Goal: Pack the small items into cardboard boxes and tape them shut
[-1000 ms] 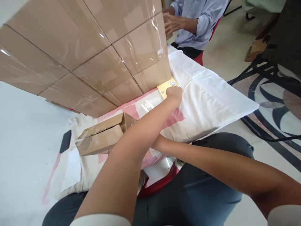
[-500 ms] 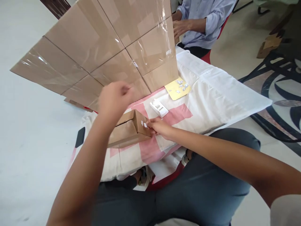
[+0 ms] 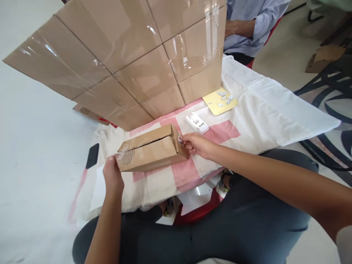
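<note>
A small brown cardboard box (image 3: 150, 148) lies lengthwise in front of me, with a dark gap along its top flaps. My left hand (image 3: 112, 170) is closed on the box's left end, where clear tape and dark printed marks show. At the right end, my right hand (image 3: 196, 143) is closed, its thumb and finger pinching a small white sticker (image 3: 180, 139) against the box's end face. Just beyond that hand sits a white plastic device (image 3: 197, 123), apart from the box. Further back, a yellow sheet (image 3: 217, 106) carries several small white pieces.
A tall wall of taped cardboard boxes (image 3: 145, 69) stands along the back of the cloth-covered table (image 3: 154, 183). A black phone (image 3: 92, 156) lies at the left edge. Behind the wall sits another person (image 3: 244, 27). An open carton (image 3: 324, 58) is on the floor at right.
My left hand has come down from above the box to grip its left end. My right hand stays at the box's right end. The view has shifted slightly.
</note>
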`<action>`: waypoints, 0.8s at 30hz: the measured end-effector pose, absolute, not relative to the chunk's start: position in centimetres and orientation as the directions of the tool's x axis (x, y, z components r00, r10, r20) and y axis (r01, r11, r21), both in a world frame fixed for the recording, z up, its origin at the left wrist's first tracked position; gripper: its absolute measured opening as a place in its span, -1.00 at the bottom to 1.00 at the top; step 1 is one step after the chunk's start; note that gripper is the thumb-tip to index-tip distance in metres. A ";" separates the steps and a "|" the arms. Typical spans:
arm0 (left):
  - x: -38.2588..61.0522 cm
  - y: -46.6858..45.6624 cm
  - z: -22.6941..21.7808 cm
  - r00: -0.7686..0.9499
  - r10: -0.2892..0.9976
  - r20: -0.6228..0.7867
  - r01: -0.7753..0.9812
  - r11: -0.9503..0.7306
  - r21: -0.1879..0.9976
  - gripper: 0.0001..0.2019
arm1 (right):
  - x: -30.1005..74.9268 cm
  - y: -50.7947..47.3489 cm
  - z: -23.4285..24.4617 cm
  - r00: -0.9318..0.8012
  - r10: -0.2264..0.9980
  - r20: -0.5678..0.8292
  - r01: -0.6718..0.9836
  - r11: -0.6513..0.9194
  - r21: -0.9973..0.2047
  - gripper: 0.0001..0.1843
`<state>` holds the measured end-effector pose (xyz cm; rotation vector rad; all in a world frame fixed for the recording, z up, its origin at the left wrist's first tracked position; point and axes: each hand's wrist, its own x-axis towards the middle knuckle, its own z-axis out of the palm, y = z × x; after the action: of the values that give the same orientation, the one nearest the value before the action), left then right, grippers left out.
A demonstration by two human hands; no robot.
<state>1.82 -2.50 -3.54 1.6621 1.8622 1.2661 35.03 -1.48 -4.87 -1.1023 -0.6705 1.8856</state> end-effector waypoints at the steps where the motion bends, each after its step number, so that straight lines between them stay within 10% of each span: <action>1: 2.0 -1.6 -3.4 -0.244 0.904 0.350 0.593 -0.147 0.792 -0.56 | 35.2 -1.6 -4.8 -0.269 0.857 -0.438 -0.386 -0.513 -0.767 -0.70; 8: 1.2 -1.7 -3.3 -0.019 0.768 0.640 0.643 -0.481 0.596 -0.47 | 36.2 -1.9 -4.8 -0.297 0.846 -0.443 -0.407 -0.531 -0.743 -0.72; 14: 1.0 -4.7 -4.5 0.275 0.592 0.757 0.836 -0.536 0.116 -0.54 | 35.9 -1.9 -5.4 -0.282 0.855 -0.435 -0.368 -0.515 -0.774 -0.73; 24: 1.3 -4.3 -6.1 0.103 0.636 0.765 0.841 -0.467 0.275 -0.42 | 35.3 -2.5 -6.0 -0.301 0.866 -0.400 -0.376 -0.493 -0.785 -0.71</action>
<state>1.27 -4.31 -6.14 2.4921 1.7094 1.4999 35.30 -2.47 -6.00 -1.0658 -0.7268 1.8938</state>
